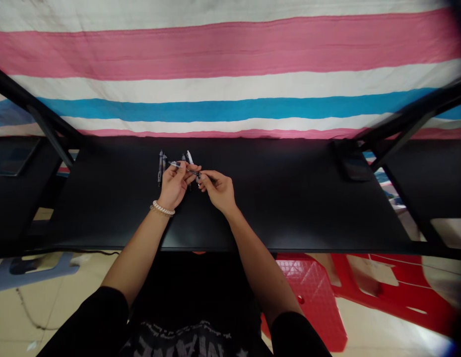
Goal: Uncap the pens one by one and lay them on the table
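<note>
Above the black table my left hand [175, 184] is closed on a dark, slim pen [175, 164], its thumb and fingers pinching the barrel. My right hand [218, 190] pinches the pen's right end with thumb and forefinger, close to the left fingertips. Two dark pens [160, 168] lie side by side just left of my left hand. Behind the hands a white pen [189, 156] and another dark pen lie partly hidden by my fingers. Whether the held pen is whole or in parts is too small to tell.
The black table [290, 198] has metal frame legs on both sides. A dark phone-like object [355, 163] lies at its right end. A striped cloth [230, 54] hangs behind. Red plastic stools [312, 292] stand below the front edge at right.
</note>
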`<state>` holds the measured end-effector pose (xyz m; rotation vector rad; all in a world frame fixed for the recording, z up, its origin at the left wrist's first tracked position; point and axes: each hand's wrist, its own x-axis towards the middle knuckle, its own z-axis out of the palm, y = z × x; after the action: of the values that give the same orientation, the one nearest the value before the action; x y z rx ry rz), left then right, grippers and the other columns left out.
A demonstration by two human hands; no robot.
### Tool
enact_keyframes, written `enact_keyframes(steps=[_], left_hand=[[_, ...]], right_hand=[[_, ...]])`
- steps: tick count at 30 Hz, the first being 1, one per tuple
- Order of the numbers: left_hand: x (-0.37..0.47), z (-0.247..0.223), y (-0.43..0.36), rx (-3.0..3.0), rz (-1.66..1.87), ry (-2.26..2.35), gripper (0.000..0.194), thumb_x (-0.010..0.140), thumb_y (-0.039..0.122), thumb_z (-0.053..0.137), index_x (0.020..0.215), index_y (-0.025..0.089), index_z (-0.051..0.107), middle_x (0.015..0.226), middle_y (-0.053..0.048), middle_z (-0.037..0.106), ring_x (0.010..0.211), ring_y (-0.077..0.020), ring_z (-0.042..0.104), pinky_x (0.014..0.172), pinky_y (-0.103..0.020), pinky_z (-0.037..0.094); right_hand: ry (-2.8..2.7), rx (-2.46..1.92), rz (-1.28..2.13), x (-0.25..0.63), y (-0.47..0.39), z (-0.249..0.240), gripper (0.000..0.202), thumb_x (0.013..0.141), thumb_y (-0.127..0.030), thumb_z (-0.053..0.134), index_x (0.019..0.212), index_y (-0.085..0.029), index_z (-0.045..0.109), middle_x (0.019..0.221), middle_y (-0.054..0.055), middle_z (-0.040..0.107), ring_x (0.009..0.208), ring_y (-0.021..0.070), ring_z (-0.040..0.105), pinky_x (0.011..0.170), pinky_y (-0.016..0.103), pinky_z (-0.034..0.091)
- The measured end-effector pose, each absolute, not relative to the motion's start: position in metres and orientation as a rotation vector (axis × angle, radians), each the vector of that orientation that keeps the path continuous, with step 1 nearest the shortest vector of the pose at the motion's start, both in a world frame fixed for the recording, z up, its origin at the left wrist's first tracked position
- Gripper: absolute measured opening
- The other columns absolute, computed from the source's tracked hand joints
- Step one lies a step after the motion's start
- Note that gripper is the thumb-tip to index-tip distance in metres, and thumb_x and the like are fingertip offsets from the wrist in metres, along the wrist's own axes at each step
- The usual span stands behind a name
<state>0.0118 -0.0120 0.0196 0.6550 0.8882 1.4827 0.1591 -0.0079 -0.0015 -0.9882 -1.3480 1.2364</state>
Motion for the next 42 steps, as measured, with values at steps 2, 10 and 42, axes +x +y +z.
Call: enact_keyframes(steps=[2,10,42], left_hand=[[0.011,0.019,-0.011,0.636,1.5,0.899,0.025,0.089,0.039,0.077,0.091,0.019,0.063,0.091,-0.003,0.078,0.097,-0.0182,0.077,0.094,-0.033,0.058],[0.002,0.014,-0.006,0.555,1.612,0.955,0.027,0.09,0.046,0.074,0.093,0.021,0.062,0.089,0.0,0.077,0.099,-0.0163,0.076,0.095,-0.031,0.057],[0.015,0.02,-0.014,0.567,1.392,0.905,0.028,0.089,0.042,0.077,0.091,0.019,0.061,0.091,-0.003,0.077,0.093,-0.0168,0.077,0.094,-0.034,0.058]], right_hand=[[-1.334,-1.014,1.188,0.16,-0.007,-0.002,0.038,0.088,-0.055,0.072,0.102,-0.02,0.077,0.084,0.005,0.074,0.065,0.0148,0.069,0.064,0.031,0.063],[-1.23,-1.006,1.18,0.163,-0.006,0.0,0.034,0.085,-0.049,0.076,0.1,-0.018,0.076,0.081,0.005,0.074,0.064,0.0146,0.069,0.065,0.031,0.063],[-1.515,-1.088,1.076,0.162,-0.013,-0.005,0.034,0.098,-0.052,0.059,0.094,-0.02,0.07,0.073,0.002,0.073,0.06,0.0153,0.07,0.059,0.027,0.059]])
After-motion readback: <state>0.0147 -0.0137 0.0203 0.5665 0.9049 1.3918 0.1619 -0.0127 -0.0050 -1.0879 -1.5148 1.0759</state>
